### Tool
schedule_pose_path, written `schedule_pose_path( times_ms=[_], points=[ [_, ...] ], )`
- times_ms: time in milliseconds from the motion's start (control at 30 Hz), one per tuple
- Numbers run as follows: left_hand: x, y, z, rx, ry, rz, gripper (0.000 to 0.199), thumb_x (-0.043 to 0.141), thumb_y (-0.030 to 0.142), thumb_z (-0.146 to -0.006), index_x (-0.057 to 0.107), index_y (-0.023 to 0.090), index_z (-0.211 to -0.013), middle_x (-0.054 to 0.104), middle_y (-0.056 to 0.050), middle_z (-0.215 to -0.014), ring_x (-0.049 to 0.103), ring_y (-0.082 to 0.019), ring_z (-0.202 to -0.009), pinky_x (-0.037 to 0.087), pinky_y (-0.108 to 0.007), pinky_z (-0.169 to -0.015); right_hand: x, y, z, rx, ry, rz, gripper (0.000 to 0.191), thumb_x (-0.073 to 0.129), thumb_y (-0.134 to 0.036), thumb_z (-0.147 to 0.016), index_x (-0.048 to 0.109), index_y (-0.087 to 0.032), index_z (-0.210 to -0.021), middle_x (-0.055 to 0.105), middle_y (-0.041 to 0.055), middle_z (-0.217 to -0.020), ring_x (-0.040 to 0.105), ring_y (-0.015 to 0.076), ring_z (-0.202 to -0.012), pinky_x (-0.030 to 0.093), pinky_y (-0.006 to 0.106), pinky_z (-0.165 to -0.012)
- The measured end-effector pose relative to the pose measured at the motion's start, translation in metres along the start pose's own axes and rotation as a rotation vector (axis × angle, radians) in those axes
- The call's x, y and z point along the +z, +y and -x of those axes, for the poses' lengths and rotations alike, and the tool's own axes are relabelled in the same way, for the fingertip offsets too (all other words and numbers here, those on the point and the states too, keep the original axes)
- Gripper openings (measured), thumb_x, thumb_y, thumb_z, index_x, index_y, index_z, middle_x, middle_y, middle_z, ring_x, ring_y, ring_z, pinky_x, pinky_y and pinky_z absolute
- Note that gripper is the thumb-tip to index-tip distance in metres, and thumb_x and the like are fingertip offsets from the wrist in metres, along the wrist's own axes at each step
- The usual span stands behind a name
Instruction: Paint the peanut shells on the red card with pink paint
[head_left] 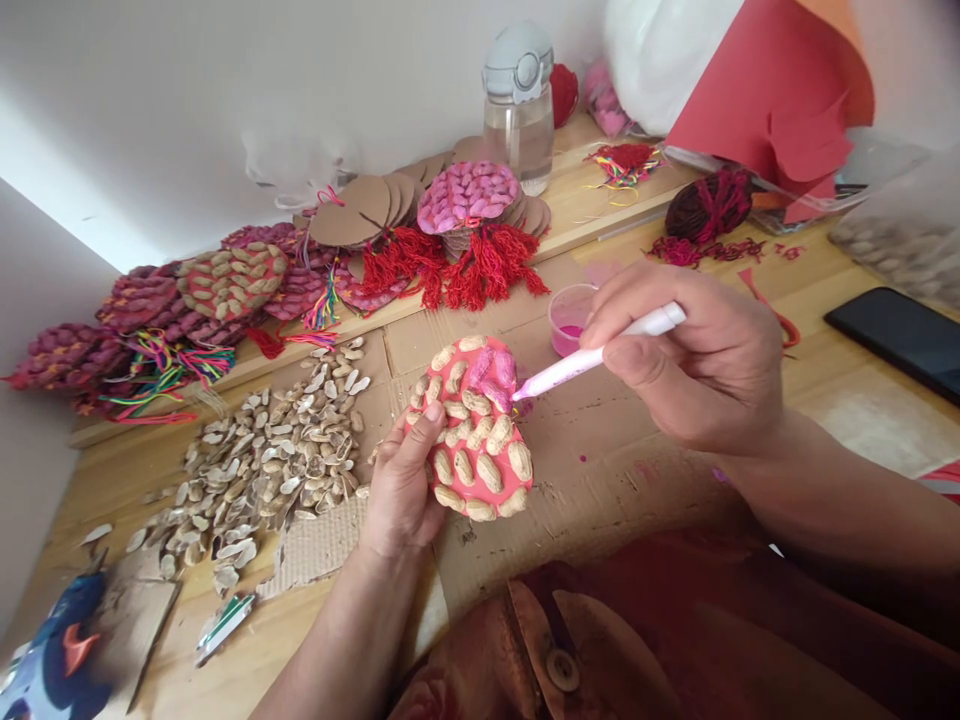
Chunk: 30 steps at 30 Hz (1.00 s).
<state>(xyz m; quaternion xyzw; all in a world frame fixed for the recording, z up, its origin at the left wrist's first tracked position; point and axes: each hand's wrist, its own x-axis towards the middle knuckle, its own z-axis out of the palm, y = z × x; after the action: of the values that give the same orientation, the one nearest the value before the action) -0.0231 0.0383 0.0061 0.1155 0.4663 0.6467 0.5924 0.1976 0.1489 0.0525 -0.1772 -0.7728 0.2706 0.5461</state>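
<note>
My left hand (405, 480) grips the left edge of a red, gourd-shaped piece (474, 435) covered with peanut shells, thumb on top. A few shells at its upper right are pink; the others are plain tan. My right hand (686, 355) is closed round a white pen-like tool (577, 368) smeared with pink, its tip touching the piece's right edge beside the pink shells. Just behind the tool, partly covered by my right fingers, stands a small clear cup (568, 312) of pink paint. Under both hands lies brown cardboard (600, 500).
Loose peanut shells (262, 460) are heaped at left. A glue gun (60, 640) lies at lower left. Decorated pieces with tassels (469, 200) line the back, near a bottle (519, 120). Dark yarn (709, 205) and a phone (904, 335) are at right.
</note>
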Motion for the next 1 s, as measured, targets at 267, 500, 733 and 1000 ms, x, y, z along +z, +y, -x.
schedule_pose_path(
  times_ms=[267, 500, 733, 1000],
  points=[
    [-0.0008, -0.0011, -0.0006, 0.000, 0.016, -0.010, 0.042, 0.094, 0.030, -0.079, 0.078, 0.020, -0.116, 0.087, -0.005, -0.103, 0.084, -0.024, -0.087, 0.067, -0.031, -0.087, 0.0004, 0.0015, 0.0005, -0.034, -0.018, -0.006, 0.005, 0.073, -0.023, -0.092, 0.075, -0.024, -0.097, 0.071, 0.0015, -0.081, 0.063, 0.0173, -0.073, 0.045, 0.038, -0.069],
    [0.0004, -0.0009, 0.0007, -0.008, 0.006, -0.023, 0.031, 0.092, 0.029, -0.080, 0.079, 0.018, -0.107, 0.087, -0.008, -0.101, 0.083, -0.024, -0.081, 0.067, -0.031, -0.078, 0.0010, 0.0038, 0.0008, -0.011, -0.017, -0.030, 0.005, 0.074, -0.024, -0.092, 0.075, -0.024, -0.097, 0.071, 0.0015, -0.082, 0.063, 0.0176, -0.073, 0.044, 0.039, -0.069],
    [0.0010, -0.0016, 0.0007, 0.008, -0.010, -0.013, 0.028, 0.090, 0.026, -0.082, 0.081, 0.020, -0.107, 0.087, -0.007, -0.100, 0.083, -0.023, -0.081, 0.068, -0.029, -0.076, 0.0027, 0.0054, 0.0004, -0.016, -0.021, -0.039, 0.007, 0.071, -0.022, -0.094, 0.075, -0.024, -0.099, 0.072, 0.0015, -0.082, 0.062, 0.0179, -0.073, 0.046, 0.040, -0.072],
    [-0.0016, -0.0036, -0.0019, 0.026, -0.027, -0.037, 0.038, 0.097, 0.032, -0.074, 0.081, 0.020, -0.107, 0.087, -0.006, -0.101, 0.083, -0.023, -0.079, 0.069, -0.029, -0.073, 0.0019, 0.0020, -0.0004, 0.022, -0.031, -0.055, 0.005, 0.070, -0.022, -0.095, 0.075, -0.020, -0.096, 0.069, 0.0025, -0.079, 0.061, 0.0184, -0.073, 0.044, 0.041, -0.072]
  ],
)
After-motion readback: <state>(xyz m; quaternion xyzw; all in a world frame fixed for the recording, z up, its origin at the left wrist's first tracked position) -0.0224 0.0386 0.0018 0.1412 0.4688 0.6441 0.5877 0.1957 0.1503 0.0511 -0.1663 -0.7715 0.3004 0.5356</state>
